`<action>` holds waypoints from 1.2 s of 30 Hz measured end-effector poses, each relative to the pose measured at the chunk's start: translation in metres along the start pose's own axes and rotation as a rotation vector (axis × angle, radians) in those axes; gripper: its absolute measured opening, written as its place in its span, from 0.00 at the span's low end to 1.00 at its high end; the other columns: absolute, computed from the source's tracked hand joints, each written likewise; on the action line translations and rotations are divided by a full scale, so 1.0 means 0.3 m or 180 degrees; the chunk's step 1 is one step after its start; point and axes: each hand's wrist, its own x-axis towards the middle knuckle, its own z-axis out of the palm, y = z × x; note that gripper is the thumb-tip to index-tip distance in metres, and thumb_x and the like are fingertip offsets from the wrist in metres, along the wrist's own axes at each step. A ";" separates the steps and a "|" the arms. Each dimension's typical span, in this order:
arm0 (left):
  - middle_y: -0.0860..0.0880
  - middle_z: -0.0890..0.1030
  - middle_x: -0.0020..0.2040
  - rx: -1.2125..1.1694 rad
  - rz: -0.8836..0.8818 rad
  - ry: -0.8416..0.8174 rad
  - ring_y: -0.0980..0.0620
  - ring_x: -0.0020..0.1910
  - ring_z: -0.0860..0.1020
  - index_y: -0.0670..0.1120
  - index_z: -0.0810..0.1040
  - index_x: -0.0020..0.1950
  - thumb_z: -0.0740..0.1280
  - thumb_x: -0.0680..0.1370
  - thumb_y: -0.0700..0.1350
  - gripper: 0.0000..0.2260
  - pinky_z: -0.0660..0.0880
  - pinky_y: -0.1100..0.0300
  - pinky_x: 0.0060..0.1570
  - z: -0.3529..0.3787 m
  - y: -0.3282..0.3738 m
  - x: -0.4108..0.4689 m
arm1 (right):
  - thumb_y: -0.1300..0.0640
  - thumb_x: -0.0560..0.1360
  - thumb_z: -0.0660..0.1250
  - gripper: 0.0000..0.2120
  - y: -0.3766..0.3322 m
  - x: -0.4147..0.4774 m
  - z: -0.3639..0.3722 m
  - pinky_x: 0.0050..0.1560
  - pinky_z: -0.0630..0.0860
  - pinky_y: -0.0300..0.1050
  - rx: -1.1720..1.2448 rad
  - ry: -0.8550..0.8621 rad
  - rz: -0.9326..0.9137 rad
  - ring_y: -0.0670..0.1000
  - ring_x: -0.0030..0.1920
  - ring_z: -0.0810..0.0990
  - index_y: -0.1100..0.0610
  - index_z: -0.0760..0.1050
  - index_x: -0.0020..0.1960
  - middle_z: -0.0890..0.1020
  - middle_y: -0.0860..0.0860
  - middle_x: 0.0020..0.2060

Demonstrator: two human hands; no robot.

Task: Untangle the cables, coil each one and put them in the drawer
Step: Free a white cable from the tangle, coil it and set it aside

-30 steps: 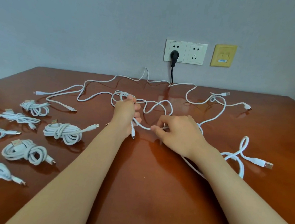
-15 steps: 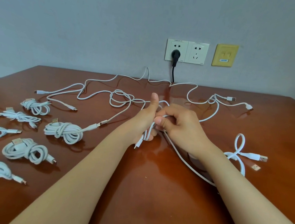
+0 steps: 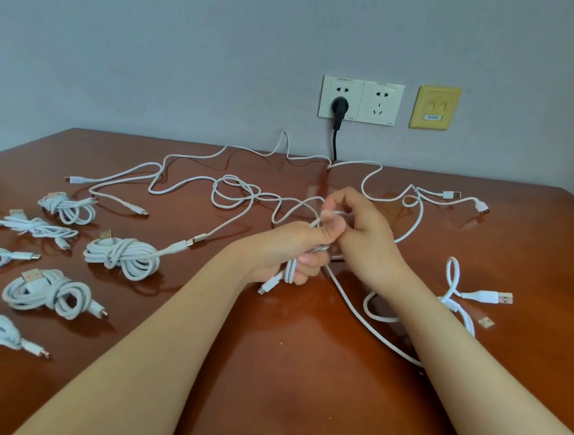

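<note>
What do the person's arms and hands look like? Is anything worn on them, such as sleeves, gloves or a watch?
The left arm and the right arm are bare as far as the picture reaches; no sleeves are in view. The left hand and the right hand wear no gloves. No watch, bracelet or ring shows on the sides that can be seen.

A plain indoor room, perhaps an office: wooden table point(image 3: 283, 371) against a grey wall point(image 3: 154, 52) with 2 sockets point(image 3: 361, 101).

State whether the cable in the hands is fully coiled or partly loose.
Partly loose: left hand grips a few loops, right hand pinches the cable, whose long tail trails over the table.
</note>
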 end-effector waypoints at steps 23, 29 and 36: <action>0.54 0.64 0.17 -0.0005 0.0955 0.1906 0.56 0.17 0.63 0.44 0.79 0.41 0.53 0.83 0.49 0.20 0.63 0.63 0.25 -0.025 -0.013 0.063 | 0.53 0.81 0.54 0.09 0.001 -0.026 0.016 0.43 0.70 0.51 -0.1391 -0.0460 -0.0138 0.63 0.43 0.75 0.55 0.71 0.47 0.73 0.54 0.34; 0.52 0.66 0.14 0.0613 0.1016 0.2235 0.59 0.15 0.65 0.47 0.70 0.27 0.57 0.82 0.47 0.22 0.65 0.71 0.20 -0.001 -0.012 0.059 | 0.53 0.81 0.53 0.14 0.010 -0.029 0.020 0.44 0.69 0.50 -0.1638 -0.0537 -0.0106 0.65 0.46 0.75 0.56 0.72 0.60 0.79 0.63 0.44; 0.52 0.73 0.26 0.0872 0.1070 0.2263 0.49 0.32 0.73 0.50 0.69 0.31 0.60 0.80 0.44 0.17 0.74 0.52 0.44 -0.005 -0.021 0.061 | 0.51 0.81 0.52 0.14 0.010 -0.030 0.022 0.44 0.69 0.49 -0.1924 -0.0636 -0.0186 0.64 0.47 0.76 0.57 0.73 0.55 0.80 0.61 0.45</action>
